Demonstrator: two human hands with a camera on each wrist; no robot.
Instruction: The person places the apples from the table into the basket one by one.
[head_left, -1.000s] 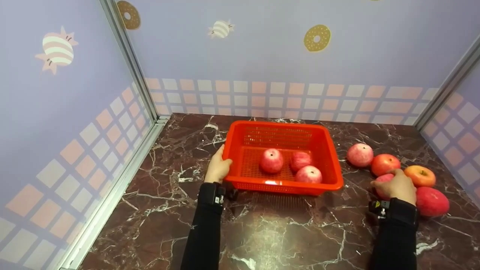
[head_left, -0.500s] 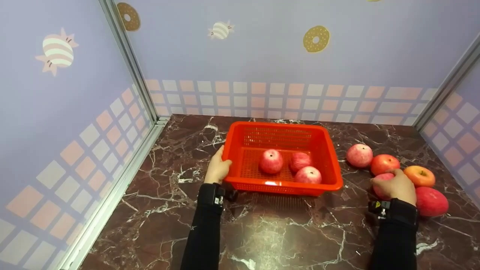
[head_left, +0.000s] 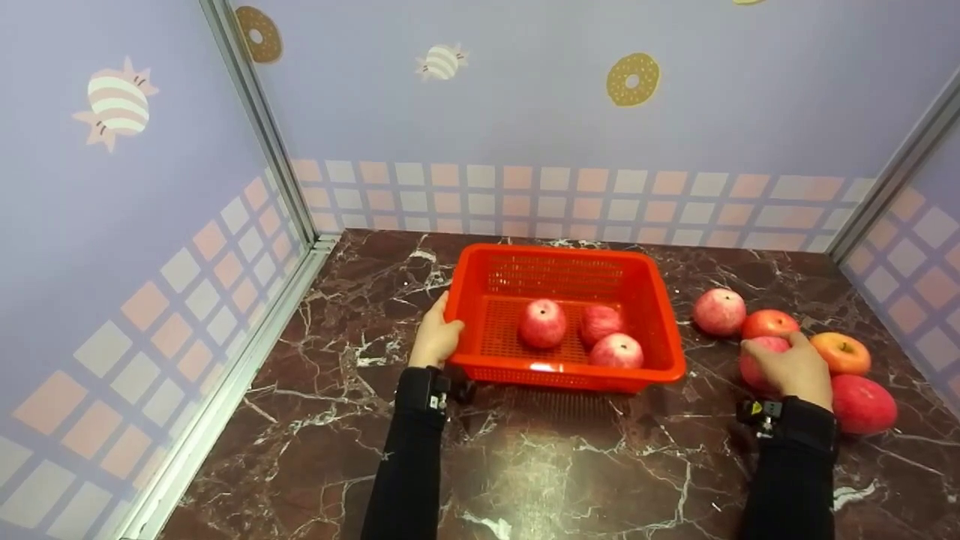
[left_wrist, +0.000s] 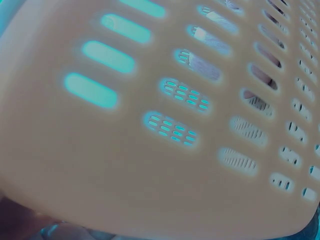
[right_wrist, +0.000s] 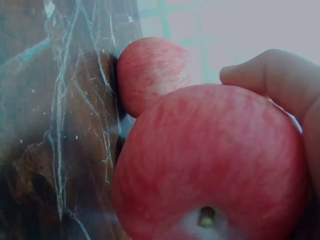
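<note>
A red plastic basket (head_left: 559, 375) with slotted walls stands in the middle of the table, with three pinkish-red apples (head_left: 542, 324) inside. At its left end my left hand (head_left: 436, 337) grips the side, thumb near the rim; the outer fingers are partly hidden. Close up in the left wrist view, the slotted basket wall (left_wrist: 100, 160) fills the frame. My right hand (head_left: 799, 371) holds a red apple (right_wrist: 210, 155) to the right of the basket, thumb (right_wrist: 270, 70) against its side. Whether that apple touches the table is hard to tell.
Around the right hand lie a pale pink apple (head_left: 720, 312), a red apple (head_left: 771, 324), an orange-yellow apple (head_left: 840, 354) and a deep red apple (head_left: 864, 405). Patterned panels (head_left: 525, 112) wall in the dark marbled table (head_left: 570, 465) at the back and both sides.
My right hand and the apple in it have shifted slightly up and to the left in the head view. The left hand and the basket have stayed in place.
</note>
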